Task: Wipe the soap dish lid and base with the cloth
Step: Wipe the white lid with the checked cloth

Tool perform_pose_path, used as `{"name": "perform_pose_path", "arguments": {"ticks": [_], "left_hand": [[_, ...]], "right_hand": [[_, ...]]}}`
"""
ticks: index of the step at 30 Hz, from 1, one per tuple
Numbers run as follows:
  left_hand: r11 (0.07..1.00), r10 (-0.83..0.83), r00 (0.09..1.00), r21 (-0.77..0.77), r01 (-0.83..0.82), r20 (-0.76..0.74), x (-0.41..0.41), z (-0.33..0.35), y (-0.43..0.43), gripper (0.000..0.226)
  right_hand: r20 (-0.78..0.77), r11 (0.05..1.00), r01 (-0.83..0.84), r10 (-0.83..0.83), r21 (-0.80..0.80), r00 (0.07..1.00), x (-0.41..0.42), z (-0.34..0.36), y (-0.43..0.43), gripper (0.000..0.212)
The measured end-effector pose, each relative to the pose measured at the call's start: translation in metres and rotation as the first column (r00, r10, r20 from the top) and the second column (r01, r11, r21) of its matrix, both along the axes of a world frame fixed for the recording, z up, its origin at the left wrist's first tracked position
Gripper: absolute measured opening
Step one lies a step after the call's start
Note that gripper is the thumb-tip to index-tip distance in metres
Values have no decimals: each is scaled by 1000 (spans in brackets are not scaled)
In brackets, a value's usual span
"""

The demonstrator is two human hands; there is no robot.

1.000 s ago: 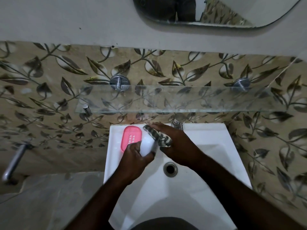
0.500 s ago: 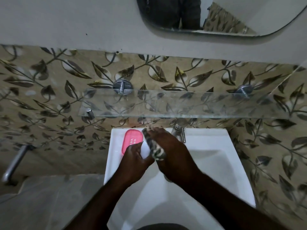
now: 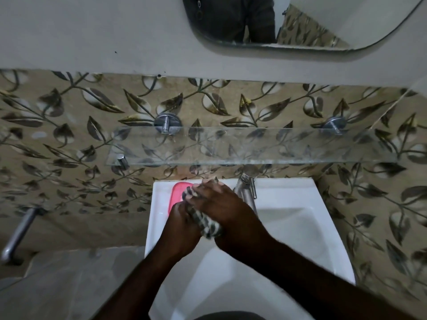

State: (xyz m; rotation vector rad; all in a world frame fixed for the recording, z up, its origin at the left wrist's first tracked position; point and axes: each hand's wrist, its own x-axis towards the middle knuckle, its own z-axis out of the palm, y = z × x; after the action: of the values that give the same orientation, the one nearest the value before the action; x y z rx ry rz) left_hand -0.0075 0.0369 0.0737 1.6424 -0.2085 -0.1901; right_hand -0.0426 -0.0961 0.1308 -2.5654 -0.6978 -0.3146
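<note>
The pink soap dish base (image 3: 176,195) lies on the back left rim of the white sink (image 3: 291,188). My left hand (image 3: 182,225) is curled just in front of it, over the basin's left side. The white lid it held a moment ago is now hidden under the cloth and my fingers. My right hand (image 3: 223,205) grips the striped black and white cloth (image 3: 209,226) and presses it against my left hand. Part of the cloth bunches out between the two hands and over the base's right edge.
A chrome faucet (image 3: 248,191) stands at the sink's back, right beside my right hand. A glass shelf (image 3: 254,147) juts out above it, with a mirror (image 3: 312,19) higher up. A metal bar (image 3: 18,232) sticks out of the wall at far left.
My right hand has slid the cloth left and forward over the lid, which was visible in my left hand before and is now covered. Both hands moved slightly toward the wall.
</note>
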Motion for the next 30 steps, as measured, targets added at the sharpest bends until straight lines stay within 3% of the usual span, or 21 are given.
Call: {"name": "perform_pose_path", "arguments": {"ticks": [4, 7, 9, 11, 14, 16, 17, 19, 21, 22, 24, 26, 28, 30], "left_hand": [[998, 3, 998, 56, -7, 66, -6, 1, -3, 7], [999, -36, 996, -5, 36, 76, -3, 5, -2, 37], [999, -50, 993, 6, 50, 102, -1, 3, 3, 54], [999, -26, 994, 49, 20, 107, -3, 3, 2, 45], [997, -3, 996, 75, -4, 89, -7, 4, 1, 14], [999, -21, 997, 46, 18, 70, -6, 8, 0, 14], [999, -44, 997, 10, 43, 61, -5, 9, 1, 19], [997, -70, 995, -30, 72, 68, -3, 8, 4, 30], [998, -65, 993, 14, 64, 99, -4, 6, 5, 18], [999, -47, 994, 24, 45, 95, -5, 5, 4, 11], [999, 1, 1000, -41, 0, 29, -8, 4, 2, 17], [990, 43, 998, -131, -48, -40, -8, 5, 2, 28], [968, 47, 995, -241, -67, -90, -4, 7, 4, 41], [907, 2, 983, -413, -79, -183, 1, 9, 6, 58]], "right_hand": [[-146, 944, 221, -190, 243, 971, 9, 8, -14, 58], [-2, 992, 103, -103, 66, 995, 1, 1, 1, 61], [6, 1000, -13, 13, 7, 1000, -1, 0, 1, 60], [-36, 993, 9, -4, 119, 999, 6, 0, -9, 54], [-222, 885, 260, -185, 387, 957, 12, 1, -16, 59], [-84, 933, 211, -195, 291, 977, 7, -2, -8, 55], [28, 972, 139, -147, 188, 989, 3, -5, -4, 54], [106, 999, 21, -25, 47, 994, -1, -6, -1, 62], [72, 994, -2, -6, 106, 997, 6, -5, -7, 62], [16, 976, 35, -39, 217, 999, 9, -7, -12, 59], [-273, 800, 236, -95, 551, 957, 16, -7, -20, 58], [-552, 553, 421, 87, 719, 829, 21, -15, -28, 60], [-637, 396, 517, 286, 759, 716, 20, -28, -32, 55], [-630, 335, 534, 421, 776, 652, 16, -40, -31, 44]]}}
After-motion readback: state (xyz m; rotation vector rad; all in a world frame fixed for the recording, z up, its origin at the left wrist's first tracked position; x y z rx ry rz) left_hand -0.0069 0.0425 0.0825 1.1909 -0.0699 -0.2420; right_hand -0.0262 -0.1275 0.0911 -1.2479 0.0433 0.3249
